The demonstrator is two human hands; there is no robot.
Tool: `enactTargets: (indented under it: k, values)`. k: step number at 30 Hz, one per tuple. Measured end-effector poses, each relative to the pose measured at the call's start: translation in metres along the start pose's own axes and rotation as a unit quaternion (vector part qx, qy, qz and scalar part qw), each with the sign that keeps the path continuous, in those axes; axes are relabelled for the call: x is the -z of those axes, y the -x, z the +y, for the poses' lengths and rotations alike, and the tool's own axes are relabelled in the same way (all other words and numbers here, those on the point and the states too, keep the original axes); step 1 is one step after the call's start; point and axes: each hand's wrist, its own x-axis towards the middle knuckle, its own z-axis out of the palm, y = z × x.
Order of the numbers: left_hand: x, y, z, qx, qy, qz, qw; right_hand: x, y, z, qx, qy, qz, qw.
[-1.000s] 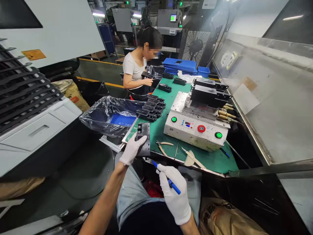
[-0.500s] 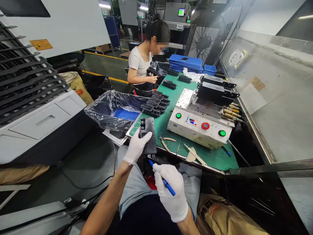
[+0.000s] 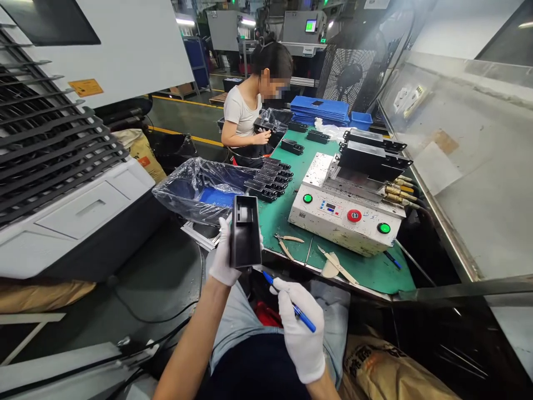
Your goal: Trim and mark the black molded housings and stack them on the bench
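My left hand, in a white glove, is closed around a black plastic housing. Its hollow side faces me, showing an inner divider and a lighter patch near the top. Below and right of it, my right hand, also gloved, grips a blue marker pen. The pen's blue tip end points up and left, close to the lower edge of the housing; I cannot tell whether they touch. On the green table lie a pair of nippers and a knife with a pale handle.
A white machine with buttons carries black housings on top. Several black housings lie in a row beside a plastic-lined bin. A co-worker sits across, holding a dark part. Blue sheets are stacked behind; another pen lies right.
My left hand has turned the housing over, so its hollow inside now faces me instead of its outer face. My right hand stays close below with the pen. The view has shifted slightly.
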Motion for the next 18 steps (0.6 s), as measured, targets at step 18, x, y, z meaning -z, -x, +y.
enactTargets:
  k: [18]
  values:
    - [0.004,0.009,-0.024,-0.045,0.269,-0.034,0.962,-0.007,0.002,-0.021,0.025,-0.087,-0.055,0.994]
